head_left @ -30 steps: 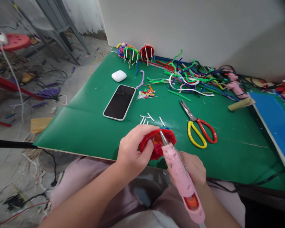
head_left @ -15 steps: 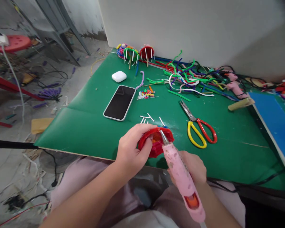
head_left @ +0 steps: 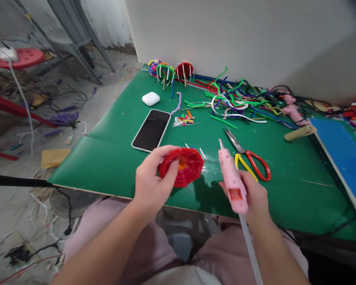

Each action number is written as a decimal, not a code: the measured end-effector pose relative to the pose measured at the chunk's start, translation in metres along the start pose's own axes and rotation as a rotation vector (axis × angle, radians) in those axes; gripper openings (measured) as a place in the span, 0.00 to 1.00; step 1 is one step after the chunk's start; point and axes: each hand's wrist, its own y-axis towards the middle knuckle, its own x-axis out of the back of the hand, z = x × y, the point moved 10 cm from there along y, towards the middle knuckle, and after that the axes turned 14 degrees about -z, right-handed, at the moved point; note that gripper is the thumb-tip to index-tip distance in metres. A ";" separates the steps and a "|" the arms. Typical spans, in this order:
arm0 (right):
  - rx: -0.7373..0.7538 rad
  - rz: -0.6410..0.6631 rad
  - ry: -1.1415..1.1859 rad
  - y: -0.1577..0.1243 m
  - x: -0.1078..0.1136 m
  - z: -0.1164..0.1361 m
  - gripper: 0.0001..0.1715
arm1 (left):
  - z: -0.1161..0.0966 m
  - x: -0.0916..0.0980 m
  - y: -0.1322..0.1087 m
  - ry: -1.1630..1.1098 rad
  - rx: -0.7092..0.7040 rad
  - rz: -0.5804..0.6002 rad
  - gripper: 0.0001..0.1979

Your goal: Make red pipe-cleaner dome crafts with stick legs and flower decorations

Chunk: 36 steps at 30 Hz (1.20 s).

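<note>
1. The green table [head_left: 106,158] is spreading beneath the red disc [head_left: 190,168].
2. Coloured stems [head_left: 233,102] are lying in a heap beyond the disc, to its right.
3. The glue gun [head_left: 233,178] is pointing its nozzle away from the person, right of the disc and apart from it.
4. The scissors [head_left: 240,149] are lying right of the disc, beyond the gun.
5. The right hand [head_left: 255,194] is gripping the gun, right of the disc; its fingers are mostly hiding behind it.
6. The left hand [head_left: 152,180] is holding the disc's left side, thumb pressing inside the hollow, fingers curling behind the rim.
7. The phone [head_left: 152,130] is lying beyond the disc, leftward.
8. The disc itself is tilting its hollow towards the person.
9. White strips [head_left: 203,153] are lying just beyond the disc.
</note>
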 end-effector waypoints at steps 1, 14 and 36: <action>-0.012 0.042 -0.058 0.005 -0.005 -0.009 0.13 | 0.006 0.005 0.003 0.006 0.035 -0.036 0.12; 0.182 0.417 -0.402 0.038 -0.045 -0.051 0.24 | 0.033 0.036 0.020 0.039 0.171 -0.214 0.12; 0.511 0.532 -0.272 0.055 -0.099 0.028 0.15 | 0.031 0.016 0.014 0.020 0.153 -0.119 0.12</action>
